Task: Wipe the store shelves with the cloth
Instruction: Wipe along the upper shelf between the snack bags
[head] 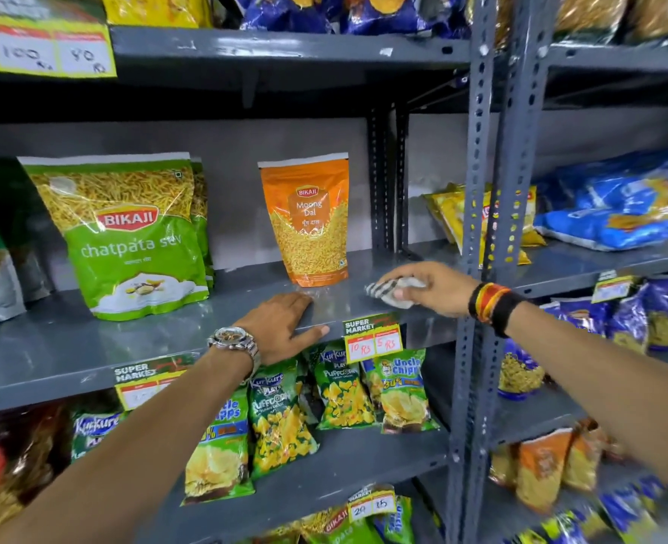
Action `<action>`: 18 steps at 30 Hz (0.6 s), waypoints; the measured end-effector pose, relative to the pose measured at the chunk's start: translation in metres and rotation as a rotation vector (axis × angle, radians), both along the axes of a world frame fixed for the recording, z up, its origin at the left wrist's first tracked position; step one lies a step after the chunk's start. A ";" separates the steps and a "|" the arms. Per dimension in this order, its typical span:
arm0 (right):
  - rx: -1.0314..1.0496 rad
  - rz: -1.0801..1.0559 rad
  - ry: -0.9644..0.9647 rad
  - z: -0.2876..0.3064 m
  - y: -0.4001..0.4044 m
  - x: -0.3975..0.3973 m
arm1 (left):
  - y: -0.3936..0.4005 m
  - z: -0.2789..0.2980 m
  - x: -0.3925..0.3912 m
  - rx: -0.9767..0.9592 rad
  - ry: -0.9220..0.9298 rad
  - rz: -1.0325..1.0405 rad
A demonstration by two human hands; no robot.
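Observation:
A grey metal shelf (89, 347) runs across the middle of the head view. My right hand (430, 286) presses a bunched white cloth with dark stripes (395, 292) onto the shelf's right end, just right of an orange Moong Dal pouch (308, 221). My left hand (281, 325), a silver watch on its wrist, lies flat and open on the shelf's front edge, the thumb hooked over the lip. A green Chatpata Sev bag (128, 237) stands further left on the same shelf.
A perforated grey upright post (477, 190) stands right beside the cloth. Price tags (373, 339) hang from the shelf lip. Green snack packets (344, 390) fill the shelf below. Blue bags (618, 206) lie on the neighbouring rack to the right.

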State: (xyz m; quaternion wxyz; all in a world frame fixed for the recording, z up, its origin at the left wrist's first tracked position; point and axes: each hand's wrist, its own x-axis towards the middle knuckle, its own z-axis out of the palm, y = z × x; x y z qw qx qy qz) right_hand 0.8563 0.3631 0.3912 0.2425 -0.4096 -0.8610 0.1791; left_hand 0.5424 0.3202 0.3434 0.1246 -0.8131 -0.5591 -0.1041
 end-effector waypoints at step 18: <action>0.060 -0.278 0.008 0.047 0.198 -0.048 | 0.045 0.004 0.046 -0.049 -0.070 -0.091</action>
